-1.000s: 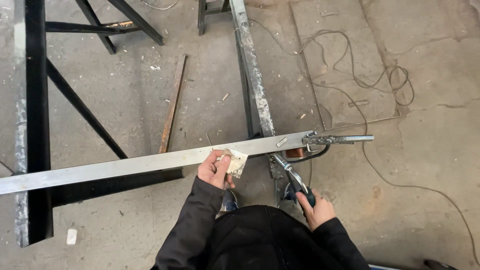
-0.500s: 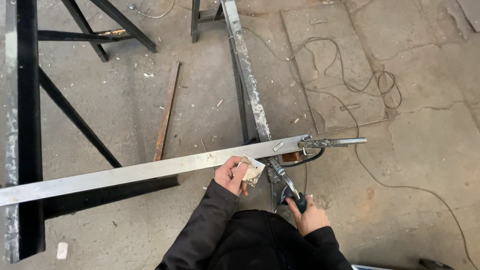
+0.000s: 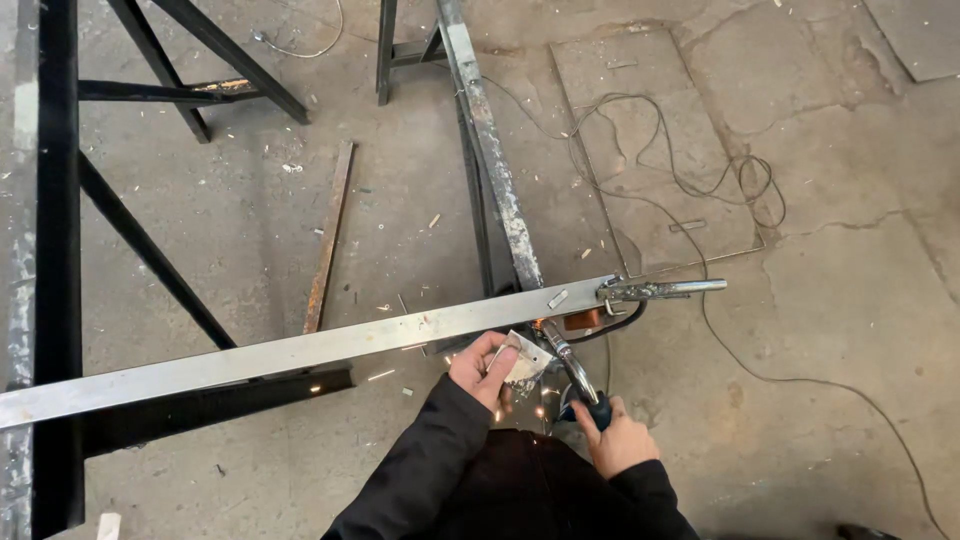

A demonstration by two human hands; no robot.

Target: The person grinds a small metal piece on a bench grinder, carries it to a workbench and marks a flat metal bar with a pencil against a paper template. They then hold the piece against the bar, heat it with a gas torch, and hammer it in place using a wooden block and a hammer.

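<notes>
A long grey steel bar (image 3: 300, 352) lies across the black metal trestles, running from the left edge to right of centre. My left hand (image 3: 482, 368) holds a small shiny metal plate (image 3: 524, 362) against the bar's near side. My right hand (image 3: 618, 440) grips the blue handle of a welding torch (image 3: 570, 368), whose tip points up under the bar beside the plate. Orange glow and sparks show at the tip. A locking clamp (image 3: 655, 290) bites the bar's right end.
A black trestle frame (image 3: 55, 250) stands at the left and a second scarred beam (image 3: 492, 150) runs away from me at centre. A rusty strip (image 3: 330, 235) lies on the concrete floor. A thin cable (image 3: 700, 180) loops over the floor at right.
The view has shifted slightly, so the bar and clamp sit lower in the frame. Sparks and glow now show at the torch tip. Both hands keep their grips.
</notes>
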